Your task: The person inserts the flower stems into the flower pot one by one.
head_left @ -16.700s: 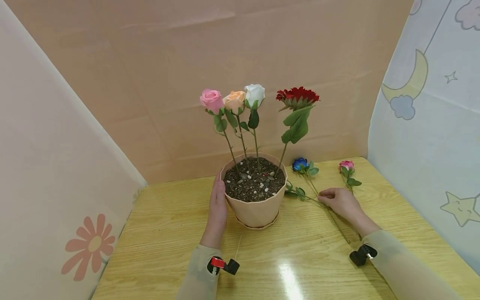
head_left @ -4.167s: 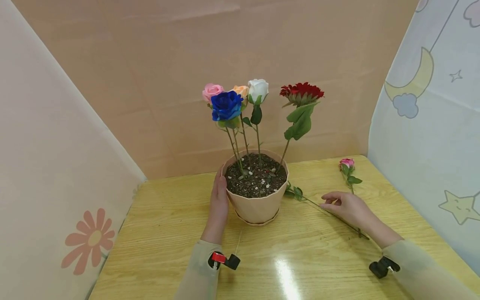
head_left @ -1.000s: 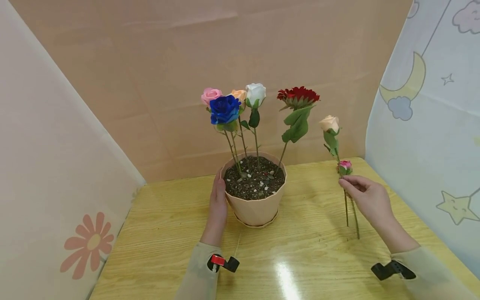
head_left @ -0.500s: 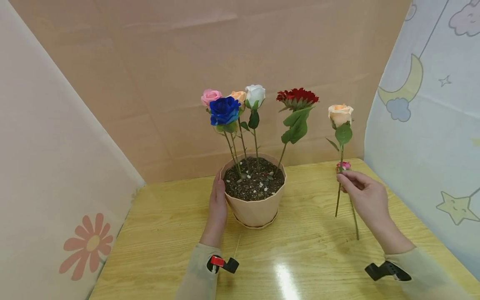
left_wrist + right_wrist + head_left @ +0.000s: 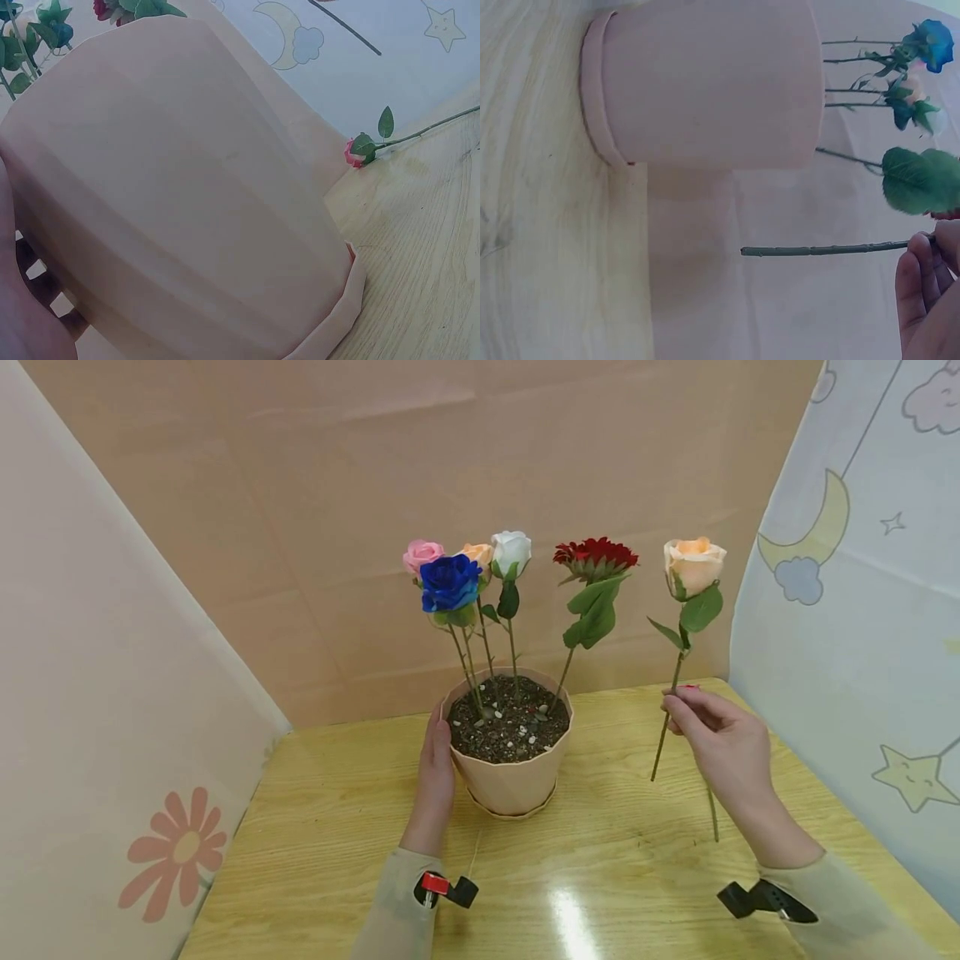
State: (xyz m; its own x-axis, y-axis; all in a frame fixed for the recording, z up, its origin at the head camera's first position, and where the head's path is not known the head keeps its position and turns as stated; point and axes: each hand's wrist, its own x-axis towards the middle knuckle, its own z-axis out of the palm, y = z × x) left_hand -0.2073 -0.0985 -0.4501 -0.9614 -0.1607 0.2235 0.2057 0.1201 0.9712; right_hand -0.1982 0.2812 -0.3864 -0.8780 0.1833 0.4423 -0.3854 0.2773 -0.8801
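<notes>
My right hand [image 5: 723,743] pinches the stem of a peach rose [image 5: 693,567] between thumb and fingers, right of the pot. The rose stands nearly upright, and its bare stem end [image 5: 780,251] hangs above the table in the right wrist view. Against the left side of a pale pink flowerpot [image 5: 510,785] rests my left hand [image 5: 435,777], its fingers partly hidden by the pot. Dark soil [image 5: 502,735] with pebbles fills the pot. In it stand a blue rose [image 5: 450,583], a pink rose [image 5: 422,557], an orange rose [image 5: 478,556], a white rose [image 5: 512,553] and a dark red flower [image 5: 596,558].
A pink rose [image 5: 360,152] lies on the wooden table [image 5: 337,827] at the right, mostly hidden behind my right hand in the head view. A saucer [image 5: 517,814] sits under the pot. Printed cloth walls [image 5: 832,693] enclose the table's sides and back.
Earlier the blue rose went from the table into the soil, and the peach rose was picked up. Over the last second it has been raised and turned, its stem end swinging left. My left hand stays put.
</notes>
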